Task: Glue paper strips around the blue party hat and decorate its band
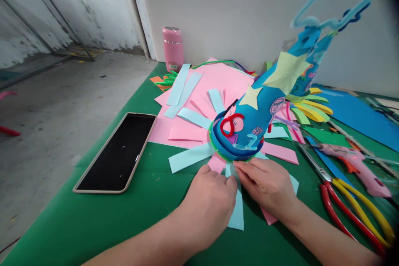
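A blue paper cone hat (pixel 254 110) leans up and to the right on the table. Pale yellow stars, a red pipe cleaner loop (pixel 231 125) and small drawings decorate it. Green fuzzy pipe cleaner (pixel 215 146) runs round its base, and pink and light blue paper strips (pixel 190 156) fan out from there. My right hand (pixel 269 185) pinches the green trim at the near edge of the base. Just left of it, my left hand (pixel 212 201) is closed, knuckles up, over the near strips; what its fingers hold is hidden.
A phone (pixel 115 153) lies on the green table cover (pixel 124 224) at left. Pliers-like scissors with red and yellow handles (pixel 358 212) and a pink glue gun (pixel 357 164) lie at right. A pink bottle (pixel 173 50) stands behind, near pink paper (pixel 230 77). Another decorated cone (pixel 307 75) stands at the back right.
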`<state>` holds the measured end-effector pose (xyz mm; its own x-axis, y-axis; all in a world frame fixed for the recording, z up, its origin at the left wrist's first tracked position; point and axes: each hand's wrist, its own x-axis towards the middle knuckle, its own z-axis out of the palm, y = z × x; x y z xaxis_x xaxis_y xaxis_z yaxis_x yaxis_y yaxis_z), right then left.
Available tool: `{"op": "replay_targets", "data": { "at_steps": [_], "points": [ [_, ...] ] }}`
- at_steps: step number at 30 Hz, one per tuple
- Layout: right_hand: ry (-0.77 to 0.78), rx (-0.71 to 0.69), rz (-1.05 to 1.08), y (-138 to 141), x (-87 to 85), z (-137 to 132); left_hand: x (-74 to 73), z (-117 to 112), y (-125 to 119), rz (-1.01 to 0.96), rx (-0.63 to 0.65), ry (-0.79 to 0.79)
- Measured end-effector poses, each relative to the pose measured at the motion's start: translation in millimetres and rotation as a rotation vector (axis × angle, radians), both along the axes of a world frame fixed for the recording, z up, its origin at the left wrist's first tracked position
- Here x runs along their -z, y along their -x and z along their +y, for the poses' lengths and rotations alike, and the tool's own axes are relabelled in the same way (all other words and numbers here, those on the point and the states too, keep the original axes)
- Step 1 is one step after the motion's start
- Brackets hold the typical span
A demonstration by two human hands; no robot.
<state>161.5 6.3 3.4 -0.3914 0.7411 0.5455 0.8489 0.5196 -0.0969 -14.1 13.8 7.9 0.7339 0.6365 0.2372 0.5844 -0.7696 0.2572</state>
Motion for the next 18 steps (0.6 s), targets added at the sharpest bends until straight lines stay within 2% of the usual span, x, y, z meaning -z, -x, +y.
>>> {"op": "replay_targets", "data": {
  "at_steps": [13,16,18],
  "points": [
    [0.015,0.002,-0.003,-0.2,0.5,0.0,1.3,-1.0,-1.1,-0.021,-0.01,-0.027],
    [0.022,-0.018,0.068,-2.0,-4.4,-3.2,0.0,-0.8,-0.9,-0.034,-0.007,-0.033],
    [0.028,0.023,0.186,-6.6,-9.8,-6.0,-0.9,-0.4,-0.4,-0.022,-0.006,-0.029]
  ]
}}
